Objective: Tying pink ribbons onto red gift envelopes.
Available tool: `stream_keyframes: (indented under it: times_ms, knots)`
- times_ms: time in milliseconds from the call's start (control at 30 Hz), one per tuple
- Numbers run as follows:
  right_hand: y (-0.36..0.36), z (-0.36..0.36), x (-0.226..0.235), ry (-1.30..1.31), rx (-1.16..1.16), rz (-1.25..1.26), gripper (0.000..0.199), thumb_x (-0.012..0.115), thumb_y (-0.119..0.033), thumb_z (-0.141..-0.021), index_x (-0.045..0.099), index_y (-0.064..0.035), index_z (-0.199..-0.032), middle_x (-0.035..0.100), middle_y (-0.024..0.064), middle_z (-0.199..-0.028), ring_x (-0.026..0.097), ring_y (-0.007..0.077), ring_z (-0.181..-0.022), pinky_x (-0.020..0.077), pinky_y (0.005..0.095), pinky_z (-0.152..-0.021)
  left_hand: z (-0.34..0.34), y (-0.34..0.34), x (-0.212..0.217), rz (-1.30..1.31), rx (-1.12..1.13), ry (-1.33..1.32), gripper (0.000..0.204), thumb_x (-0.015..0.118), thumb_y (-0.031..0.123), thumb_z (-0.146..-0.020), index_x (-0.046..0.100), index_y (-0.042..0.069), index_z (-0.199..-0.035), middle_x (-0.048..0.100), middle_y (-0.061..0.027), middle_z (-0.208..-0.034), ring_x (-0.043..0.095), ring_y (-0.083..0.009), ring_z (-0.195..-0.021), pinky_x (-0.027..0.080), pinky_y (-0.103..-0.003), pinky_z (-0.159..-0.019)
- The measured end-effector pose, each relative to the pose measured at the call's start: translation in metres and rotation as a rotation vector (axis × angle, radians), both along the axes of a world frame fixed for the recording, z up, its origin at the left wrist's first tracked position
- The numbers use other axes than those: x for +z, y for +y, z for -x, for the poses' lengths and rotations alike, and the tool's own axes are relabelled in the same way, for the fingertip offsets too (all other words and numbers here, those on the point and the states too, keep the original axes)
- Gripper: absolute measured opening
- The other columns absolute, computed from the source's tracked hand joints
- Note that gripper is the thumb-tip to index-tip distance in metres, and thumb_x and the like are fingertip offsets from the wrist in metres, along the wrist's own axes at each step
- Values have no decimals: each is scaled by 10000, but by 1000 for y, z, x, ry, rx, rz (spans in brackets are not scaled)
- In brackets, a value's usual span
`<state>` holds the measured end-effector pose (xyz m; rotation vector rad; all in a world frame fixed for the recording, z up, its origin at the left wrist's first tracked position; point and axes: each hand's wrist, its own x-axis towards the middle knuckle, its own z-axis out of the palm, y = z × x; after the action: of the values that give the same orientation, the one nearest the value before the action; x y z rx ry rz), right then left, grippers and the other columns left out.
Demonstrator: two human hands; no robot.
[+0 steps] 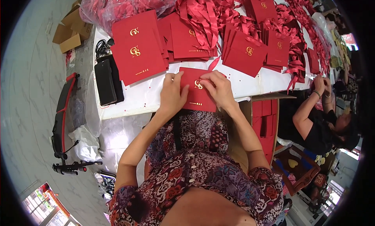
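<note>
A small red paper gift bag (pixel 197 98) with a gold emblem lies flat at the table's near edge, between my two hands. My left hand (pixel 172 91) grips its left side, thumb on the front and fingertips at the top edge. At the upper right corner my right hand (pixel 220 88) is closed with thumb and fingers together. A short piece of red ribbon (pixel 214 63) shows just beyond that hand. Whether the ribbon is pinched in those fingers is hidden. Larger flat red bags (pixel 137 56) lie stacked just beyond my left hand.
Ribbon-handled red bags (pixel 245 51) and loose red ribbons (pixel 199 17) cover the far side of the white table (pixel 136 98). A black phone (pixel 105 82) lies at left. A carton (pixel 266 120) of red pieces stands below right. Another person (pixel 318 120) works at the right.
</note>
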<state>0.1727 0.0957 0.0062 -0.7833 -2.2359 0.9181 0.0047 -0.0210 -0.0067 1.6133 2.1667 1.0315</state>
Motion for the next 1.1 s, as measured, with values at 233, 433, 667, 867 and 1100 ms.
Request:
stream_keyframes:
  times_ms: [233,433,667,867,1100]
  knots:
    - [7,-3,0,-164,-74,-89,125,716,-151,-854,658,-45,-886,625,109,-837,641,329,-773,505,429,-667,-16,21,17,149,28,-36,664,803,219,-799,487,19,-1348,521,-184,-1108,634,-388,-954,552,-434,-783]
    - [6,11,-5,-192,-73,-80,132,714,-152,-838,659,-35,-861,641,127,-828,652,334,-745,512,429,-657,-6,32,5,31,-72,36,451,815,137,-762,636,86,-1174,532,-140,-1103,639,-347,-904,542,-412,-732]
    - [5,17,-2,-147,-82,27,155,706,-157,-816,652,-12,-822,668,150,-783,662,329,-681,514,427,-616,-1,40,-1,-127,-137,-17,326,744,-8,-731,598,48,-1018,561,-147,-997,598,-358,-920,505,-442,-754]
    - [-1,24,-5,-174,-121,73,164,706,-164,-816,652,-9,-822,678,169,-781,668,340,-689,512,433,-615,-2,43,-4,-153,-136,18,194,654,-54,-765,585,20,-930,601,-158,-881,585,-375,-861,492,-454,-724]
    - [-15,27,4,-129,-133,82,170,701,-152,-826,640,6,-829,677,185,-785,666,367,-699,514,448,-627,-11,35,10,-87,-71,93,154,633,-40,-792,624,28,-930,633,-152,-854,594,-359,-820,485,-447,-722]
